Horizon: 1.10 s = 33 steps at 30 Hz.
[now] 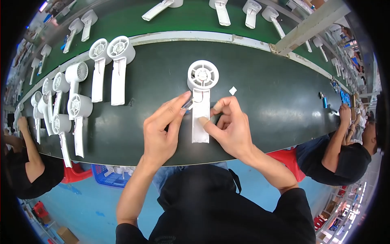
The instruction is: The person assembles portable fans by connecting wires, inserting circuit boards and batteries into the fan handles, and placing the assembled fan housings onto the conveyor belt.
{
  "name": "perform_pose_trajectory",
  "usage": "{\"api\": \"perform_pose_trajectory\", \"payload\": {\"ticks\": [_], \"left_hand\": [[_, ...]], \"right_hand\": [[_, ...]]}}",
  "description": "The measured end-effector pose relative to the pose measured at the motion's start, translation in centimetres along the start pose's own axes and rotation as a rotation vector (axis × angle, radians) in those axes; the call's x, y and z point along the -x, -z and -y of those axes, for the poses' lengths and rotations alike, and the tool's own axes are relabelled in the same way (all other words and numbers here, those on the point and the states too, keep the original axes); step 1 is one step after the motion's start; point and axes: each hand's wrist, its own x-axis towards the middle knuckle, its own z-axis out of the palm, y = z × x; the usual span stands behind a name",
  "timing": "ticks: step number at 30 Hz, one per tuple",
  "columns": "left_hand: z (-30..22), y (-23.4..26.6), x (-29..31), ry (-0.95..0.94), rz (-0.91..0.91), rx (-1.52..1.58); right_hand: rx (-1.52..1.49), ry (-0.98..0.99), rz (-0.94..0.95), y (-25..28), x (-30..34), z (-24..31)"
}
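Observation:
A white handheld fan housing (200, 118) lies on the dark green bench in front of me, its round head (203, 75) away from me and its open handle towards me. Thin wires show where head and handle meet. Left of the handle, my left hand (162, 126) pinches a small dark part with metallic pins, like a little circuit board (188, 104); my fingers partly cover it. My right hand (230, 128) is closed at the handle's right side, thumb on the handle and index finger curled by its edge. A small white square piece (232, 90) lies beyond that hand.
Several white fans stand at the left, the nearest fan (79, 122) by the bench edge. A green conveyor (191, 20) with more fans runs behind a pale rail. A metal post (310, 28) rises at the back right. Co-workers sit on both sides; a blue basket (106, 179) is below.

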Motion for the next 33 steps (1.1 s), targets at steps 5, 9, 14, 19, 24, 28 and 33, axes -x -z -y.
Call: {"api": "perform_pose_trajectory", "payload": {"ticks": [5, 9, 14, 19, 24, 28, 33], "left_hand": [[0.2, 0.7, -0.9, 0.149, -0.121, 0.228], [-1.0, 4.5, -8.8, 0.162, -0.311, 0.26], [3.2, 14.0, -23.5, 0.269, -0.392, 0.048], [14.1, 22.5, -29.1, 0.31, -0.212, -0.368], [16.3, 24.6, -29.8, 0.397, -0.545, -1.257], [18.6, 27.9, -29.4, 0.584, -0.376, -1.025], [15.8, 27.5, -28.5, 0.172, -0.422, -1.119]], "right_hand": [[-0.32, -0.021, -0.002, -0.9, -2.3, 2.1], [-0.21, 0.26, 0.003, -2.2, -11.1, 5.7], [-0.139, 0.357, 0.065, -7.9, -26.1, 10.9], [-0.049, 0.348, 0.018, -16.7, -35.8, 9.4], [0.089, 0.29, -0.01, -18.2, -38.3, 6.5], [0.361, 0.393, -0.021, -16.7, -35.4, 9.1], [0.352, 0.508, -0.013, -7.0, -26.6, 9.7]]}}
